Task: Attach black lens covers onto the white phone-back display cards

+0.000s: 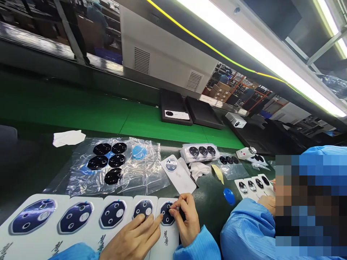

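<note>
At the bottom centre of the frame, the right hand (187, 218) pinches its grip on the edge of a dark lens (166, 213) on the last cover (166, 234) in a row on the counter (208, 202). Left hand (135, 236) lies flat beside it, fingers loosely apart, forefinger touching the lens. Spare lenses (108, 162) lie on plastic at centre left

The near edge of the surface (211, 202) is filled by a row of white phone backs (81, 220) lying side by side, touching. Behind them a crinkled plastic sheet (146, 173) with black lens covers (108, 160) takes the middle. A co-worker's blue sleeve (249, 224) blocks the right. Bare dark surface lies open at the far left, and the green belt (81, 108) beyond is mostly open.
</note>
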Tool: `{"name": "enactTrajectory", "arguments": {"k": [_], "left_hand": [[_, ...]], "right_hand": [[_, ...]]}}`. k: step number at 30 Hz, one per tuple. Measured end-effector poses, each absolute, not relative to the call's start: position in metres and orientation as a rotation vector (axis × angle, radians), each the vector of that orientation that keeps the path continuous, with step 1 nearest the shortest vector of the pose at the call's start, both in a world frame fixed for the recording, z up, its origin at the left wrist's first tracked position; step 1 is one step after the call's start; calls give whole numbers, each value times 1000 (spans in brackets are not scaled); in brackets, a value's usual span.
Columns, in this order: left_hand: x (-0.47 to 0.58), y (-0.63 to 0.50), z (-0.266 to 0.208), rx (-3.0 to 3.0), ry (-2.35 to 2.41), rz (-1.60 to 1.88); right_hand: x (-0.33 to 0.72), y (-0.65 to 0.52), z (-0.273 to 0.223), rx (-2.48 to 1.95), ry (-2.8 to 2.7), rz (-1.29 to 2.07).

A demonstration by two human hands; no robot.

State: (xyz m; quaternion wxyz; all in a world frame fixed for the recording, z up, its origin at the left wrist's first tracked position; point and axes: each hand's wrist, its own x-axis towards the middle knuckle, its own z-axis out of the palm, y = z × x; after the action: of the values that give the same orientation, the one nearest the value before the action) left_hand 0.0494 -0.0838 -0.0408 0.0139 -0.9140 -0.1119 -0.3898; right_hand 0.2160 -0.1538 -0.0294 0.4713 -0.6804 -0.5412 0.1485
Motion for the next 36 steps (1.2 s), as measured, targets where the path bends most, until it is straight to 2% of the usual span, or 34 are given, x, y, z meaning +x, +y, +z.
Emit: {"name": "enactTrajectory", "arguments": {"k": [12,21,32,36], "left_hand": [[50,-83,-36,-2818,-286,-1132],[51,-84,-32,-2812,-301,-1076],[50,-85,-22,-2809,-337,-1049],[50,-86,-22,-2825,-343,-1063]], "right_hand": [[216,-152,-24,-1694,-1482,313],[206,-149,-28,-1776,-1741,-58],[217,-146,-22,-1770,-1843,63],[214,-146,-23,-1798,-1756,-33]]}}
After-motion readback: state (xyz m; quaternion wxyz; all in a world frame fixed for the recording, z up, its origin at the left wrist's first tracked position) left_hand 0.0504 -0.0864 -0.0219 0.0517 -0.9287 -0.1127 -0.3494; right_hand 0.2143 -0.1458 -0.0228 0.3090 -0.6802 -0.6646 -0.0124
